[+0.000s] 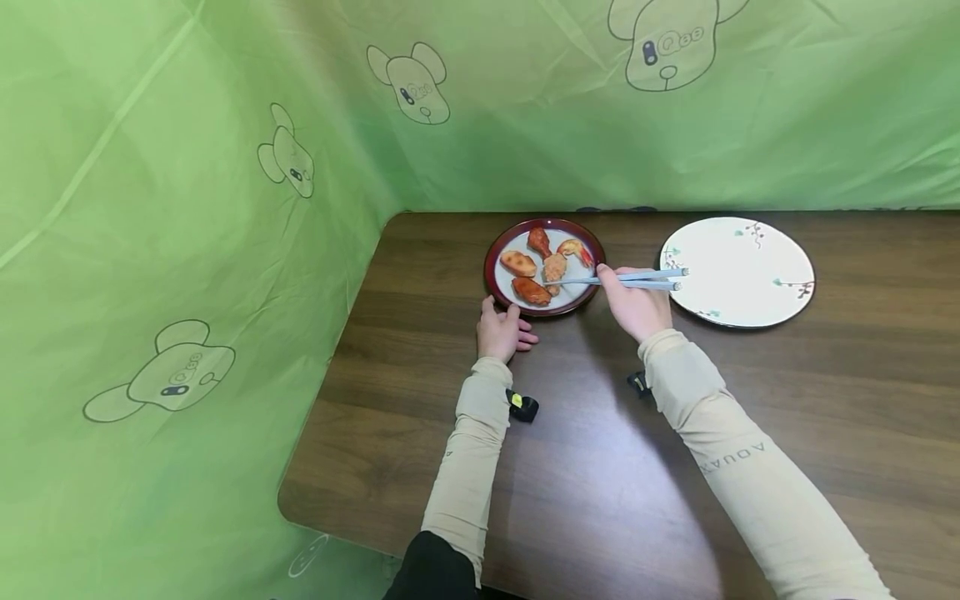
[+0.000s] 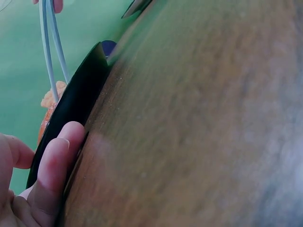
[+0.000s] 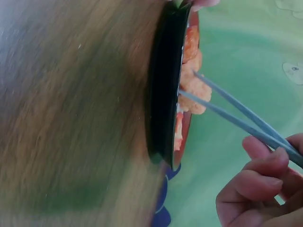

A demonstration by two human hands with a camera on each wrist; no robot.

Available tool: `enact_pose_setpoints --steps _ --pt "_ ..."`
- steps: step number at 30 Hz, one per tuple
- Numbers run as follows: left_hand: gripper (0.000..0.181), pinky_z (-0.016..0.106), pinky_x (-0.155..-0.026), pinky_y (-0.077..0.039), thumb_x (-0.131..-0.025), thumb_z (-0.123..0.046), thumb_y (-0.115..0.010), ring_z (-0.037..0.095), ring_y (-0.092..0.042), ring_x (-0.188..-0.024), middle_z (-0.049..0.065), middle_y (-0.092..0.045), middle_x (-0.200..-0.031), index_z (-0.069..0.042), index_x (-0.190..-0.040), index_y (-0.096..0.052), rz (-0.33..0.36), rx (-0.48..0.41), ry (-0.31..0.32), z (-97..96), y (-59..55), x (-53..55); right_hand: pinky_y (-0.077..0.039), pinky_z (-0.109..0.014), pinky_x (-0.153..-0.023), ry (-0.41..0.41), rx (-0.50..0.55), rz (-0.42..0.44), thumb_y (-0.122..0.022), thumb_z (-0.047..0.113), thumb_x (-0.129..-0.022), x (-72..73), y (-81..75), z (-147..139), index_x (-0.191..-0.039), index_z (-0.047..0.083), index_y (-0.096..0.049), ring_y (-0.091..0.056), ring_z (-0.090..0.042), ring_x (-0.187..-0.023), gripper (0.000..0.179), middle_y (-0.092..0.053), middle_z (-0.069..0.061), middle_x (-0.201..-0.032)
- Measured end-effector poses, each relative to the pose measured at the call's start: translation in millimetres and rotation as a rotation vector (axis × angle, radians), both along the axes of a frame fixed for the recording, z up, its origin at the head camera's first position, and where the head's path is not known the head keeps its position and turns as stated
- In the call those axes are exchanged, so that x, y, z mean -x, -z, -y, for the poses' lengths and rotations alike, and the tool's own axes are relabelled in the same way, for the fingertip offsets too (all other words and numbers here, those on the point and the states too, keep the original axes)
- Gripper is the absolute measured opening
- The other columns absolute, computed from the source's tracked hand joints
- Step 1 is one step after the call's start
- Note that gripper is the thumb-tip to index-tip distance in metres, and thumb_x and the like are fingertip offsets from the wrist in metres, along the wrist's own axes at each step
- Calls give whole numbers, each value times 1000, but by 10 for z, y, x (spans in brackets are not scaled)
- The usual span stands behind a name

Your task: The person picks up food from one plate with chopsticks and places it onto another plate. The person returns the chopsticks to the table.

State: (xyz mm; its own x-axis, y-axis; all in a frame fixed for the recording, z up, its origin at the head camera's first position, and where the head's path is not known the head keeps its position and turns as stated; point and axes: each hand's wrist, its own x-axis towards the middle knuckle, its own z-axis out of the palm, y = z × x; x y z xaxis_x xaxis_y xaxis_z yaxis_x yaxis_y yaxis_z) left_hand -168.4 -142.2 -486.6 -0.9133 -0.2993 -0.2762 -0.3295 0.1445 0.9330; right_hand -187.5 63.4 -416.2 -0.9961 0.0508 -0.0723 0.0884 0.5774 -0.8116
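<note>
The chopsticks (image 1: 656, 285) lie nearly level across the head view, their long axis running left to right: tips at the left over the red-brown rimmed plate (image 1: 490, 268), thick ends at the right, above the left edge of the patterned white plate (image 1: 738, 279). The right hand (image 1: 639, 310) grips them toward the thick ends, and the tips are slightly parted at the breaded chunk (image 1: 555, 265); whether they pinch it is hard to tell. The left hand (image 1: 498, 335) pinches the near-left rim of the red-brown plate.

On that plate, the drumstick (image 1: 538, 241) slants with its thick end away from the person, the shrimp (image 1: 573, 249) points its red tail rightward and nearer, and the glazed wing (image 1: 531, 291) lies toward the near rim.

Both plates sit close to the tabletop's (image 1: 592, 492) far edge, against the green curtain (image 1: 525, 158), with a narrow gap between them. A wide stretch of wood reaches from the plates to the near edge.
</note>
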Motion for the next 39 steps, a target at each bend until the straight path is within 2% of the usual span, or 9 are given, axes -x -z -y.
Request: enact_pose_setpoints --steps 4,6,9,11,18,23,29,39 --pt "64 32 -48 -60 -97 -20 -45 23 -71 -56 17 -72 -79 -3 -151 -16 1 2 1 -1 2 3 -39 -28 -64 -9 5 -18 -44 51 -94 10 11 -17 -88 5 -77 -61 -23 -79 56 -73 -12 -81" --pt "64 32 -48 -60 -97 -19 -45 23 -71 -56 17 -72 -79 -3 -151 -16 1 3 2 -2 0 3 -40 -26 -60 -16 41 -8 -44 51 -94 21 19 -28 -89 5 -77 -63 -14 -69 57 -73 -4 -70" --pt "64 32 -48 -60 -97 -19 -45 23 -71 -56 17 -72 -79 -2 -151 -16 3 4 3 -3 -1 0 -40 -24 -54 -37 107 23 -44 52 -94 39 52 -52 -92 1 -76 -59 -5 -51 60 -62 13 -52" --pt "64 32 -48 -60 -97 -19 -45 23 -71 -56 17 -72 -78 -3 -151 -16 6 5 3 -6 -1 -2 -40 -21 -51 -45 174 49 -46 52 -94 43 96 -71 -94 -1 -74 -57 -1 -46 61 -57 19 -49" --pt "63 32 -49 -60 -97 -19 -45 24 -71 -57 17 -72 -79 -3 -151 -17 9 10 3 -8 9 -7 -46 -13 -44 4 543 141 -55 42 -95 34 294 -137 -79 9 -73 -49 1 -44 40 -54 11 -52" --pt "64 32 -49 -60 -97 -20 -45 24 -71 -58 17 -72 -79 -3 -152 -17 11 10 3 -11 0 -10 -46 -12 -43 39 694 149 -59 36 -94 13 366 -159 -76 10 -72 -47 1 -42 34 -52 11 -51" --pt "65 32 -49 -60 -97 -21 -45 23 -71 -57 15 -72 -79 -4 -152 -16 19 21 5 -11 -1 -7 -45 -11 -43 39 727 159 -61 36 -93 1 416 -176 -79 7 -72 -46 2 -42 34 -52 11 -51" --pt "65 32 -48 -59 -96 -19 -45 23 -71 -56 18 -73 -79 -2 -151 -16 2 5 -7 -7 19 7 -46 -12 -43 35 762 154 -61 35 -93 -10 441 -209 -77 11 -72 -47 1 -43 32 -52 10 -52"
